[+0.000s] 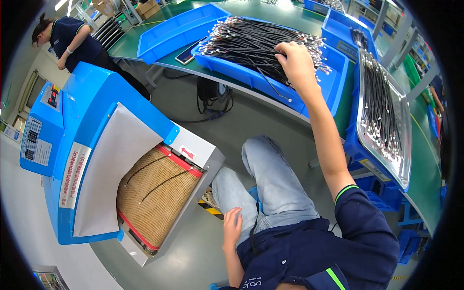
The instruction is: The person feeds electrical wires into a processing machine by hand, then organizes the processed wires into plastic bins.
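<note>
A green counter (251,82) curves around the seated person, from the upper left to the right edge. On it lie an empty blue tray (164,34), a phone (187,54) just beside that, and a second blue tray (319,87) heaped with black cables (251,43). Further right (past the bend) a metal tray (403,159) of more black cables rests on blue bins (350,140). The grey-green floor (193,256) carries a blue conveyor machine (92,125).
</note>
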Motion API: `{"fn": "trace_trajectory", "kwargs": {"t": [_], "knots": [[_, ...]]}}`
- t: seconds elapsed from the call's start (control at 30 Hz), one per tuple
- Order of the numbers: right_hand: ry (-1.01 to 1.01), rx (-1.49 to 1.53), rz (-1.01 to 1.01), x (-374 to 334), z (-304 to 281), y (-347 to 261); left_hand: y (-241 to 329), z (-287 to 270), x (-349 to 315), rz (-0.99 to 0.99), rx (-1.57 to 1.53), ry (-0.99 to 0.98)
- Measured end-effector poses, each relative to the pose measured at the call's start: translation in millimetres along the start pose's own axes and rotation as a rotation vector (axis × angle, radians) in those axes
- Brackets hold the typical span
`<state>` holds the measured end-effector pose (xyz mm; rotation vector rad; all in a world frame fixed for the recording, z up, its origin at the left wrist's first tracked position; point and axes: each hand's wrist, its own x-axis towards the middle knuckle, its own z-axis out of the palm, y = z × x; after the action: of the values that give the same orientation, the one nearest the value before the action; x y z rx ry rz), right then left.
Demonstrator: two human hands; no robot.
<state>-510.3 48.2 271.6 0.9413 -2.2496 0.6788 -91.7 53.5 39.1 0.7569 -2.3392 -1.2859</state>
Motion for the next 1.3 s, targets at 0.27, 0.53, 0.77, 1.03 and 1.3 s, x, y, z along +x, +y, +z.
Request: {"fn": "trace_trajectory", "kwargs": {"t": [0.27, 0.53, 0.77, 1.03, 1.3], "knots": [[0.113, 0.069, -0.01, 3.3, -4.9, 8.2, -4.0, -2.1, -3.7, -0.016, 0.014, -0.03], [0.237, 0.126, 0.121, 5.9, -35.8, 14.4, -2.7, 5.9, -10.8, -0.031, 0.001, -0.027], [0.155, 0.572, -0.219, -37.0, -59.8, 23.2, 9.9, 24.4, -2.4, -0.056, 0.031, 0.132], [-0.654, 0.723, -0.41, -184.9, -43.8, 36.5, 44.3, 16.4, 32.1, 0.117, 0.19, 0.51], [-0.863, 0.798, -0.252, -239.9, -25.2, 78.2, 24.8, 51.0, 16.9, -0.265, 0.076, -0.154]]}}
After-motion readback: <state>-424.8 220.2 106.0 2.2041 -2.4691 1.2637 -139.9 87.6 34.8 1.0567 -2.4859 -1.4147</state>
